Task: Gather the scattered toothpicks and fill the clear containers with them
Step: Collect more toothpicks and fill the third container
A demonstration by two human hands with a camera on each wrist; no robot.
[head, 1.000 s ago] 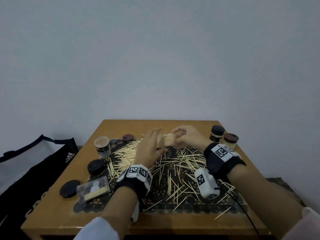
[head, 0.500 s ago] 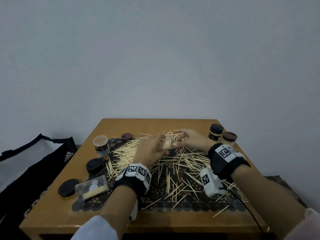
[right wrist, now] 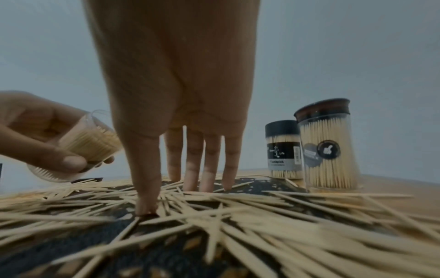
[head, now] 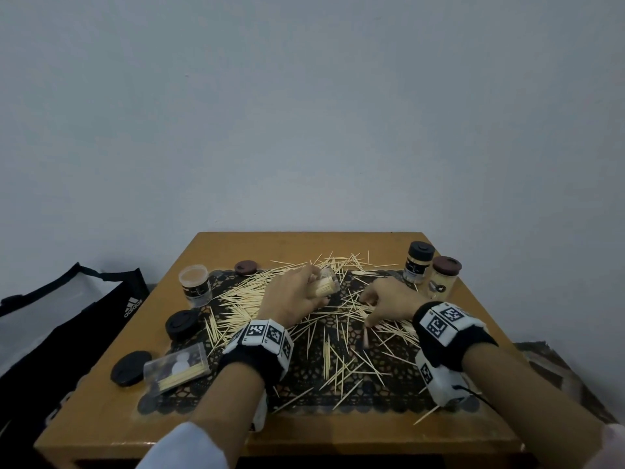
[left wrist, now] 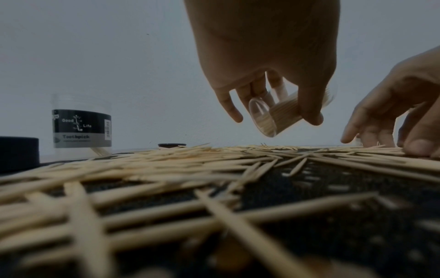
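Hands point(head: 382, 299) on toothpicks point(head: 338, 350) — container point(head: 324, 285) aloft

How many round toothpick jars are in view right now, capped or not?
4: one tilted in the left hand, an open labelled jar at table left, and two capped jars, black-lidded and brown-lidded, at far right.

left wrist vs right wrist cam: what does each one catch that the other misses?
Left wrist only: the lidless clear container with a black "Good Life Toothpick" label, nearly empty, and a black round lid at the frame's left edge.

Right wrist only: two full, capped clear containers, one black-lidded, one brown-lidded.

Both: the left hand gripping a tilted clear container of toothpicks, the right hand with fingers straight down on the scattered wooden toothpicks over the dark lace mat.
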